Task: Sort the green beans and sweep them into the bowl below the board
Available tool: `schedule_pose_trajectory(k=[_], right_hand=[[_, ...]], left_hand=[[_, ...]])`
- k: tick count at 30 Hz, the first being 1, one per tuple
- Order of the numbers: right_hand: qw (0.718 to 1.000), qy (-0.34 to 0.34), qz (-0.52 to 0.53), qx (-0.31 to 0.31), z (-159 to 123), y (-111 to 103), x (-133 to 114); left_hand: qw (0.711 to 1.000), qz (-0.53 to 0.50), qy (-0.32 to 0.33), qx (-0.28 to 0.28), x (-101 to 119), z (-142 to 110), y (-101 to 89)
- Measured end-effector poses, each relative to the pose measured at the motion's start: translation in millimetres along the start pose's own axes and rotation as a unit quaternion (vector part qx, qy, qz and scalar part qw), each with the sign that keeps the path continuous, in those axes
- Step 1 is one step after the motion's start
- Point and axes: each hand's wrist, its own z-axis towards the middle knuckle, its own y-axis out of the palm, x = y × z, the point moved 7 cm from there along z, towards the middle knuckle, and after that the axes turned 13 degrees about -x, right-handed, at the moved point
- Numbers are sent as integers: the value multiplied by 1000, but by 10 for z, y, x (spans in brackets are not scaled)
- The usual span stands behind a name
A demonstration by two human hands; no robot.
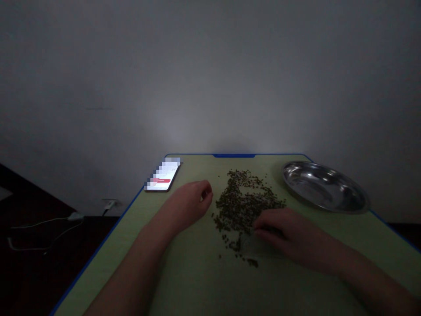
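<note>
Grains [235,207], small and dark, scattered over table [197,281] toward far edge. Right hand [279,230] at their near-right fringe, fingers bent toward thumb; left hand [194,199] loosely curled, just beside; cannot tell whether either holds any. Judgement: use light fingertip strokes, thin layer. Phone [162,175], far-left corner: text unreadable. Bowl [315,186], far-right corner: no label visible.
</note>
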Motion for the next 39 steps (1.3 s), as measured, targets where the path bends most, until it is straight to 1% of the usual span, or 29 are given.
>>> schedule_pose_trajectory(k=[3,10,15,20,23,29,39], right_hand=[[1000,4,-13,1,10,3,-2],[999,22,-25,20,-12,-35,98],[999,19,-26,16,0,-19,88],[999,13,-24,20,9,9,120],[999,5,-31,25,-7,7,105],[1000,6,-25,13,-25,9,86],[999,-7,-28,23,-2,5,52]], left_hand=[[1000,1,-1,-3,4,2,3],[1000,2,1,1,-28,8,24],[1000,-1,-6,-5,-17,-4,18],[1000,1,0,-2,11,-3,10],[1000,0,2,-2,11,-5,13],[1000,0,4,-3,11,-12,26],[1000,-7,6,-4,21,-12,23]])
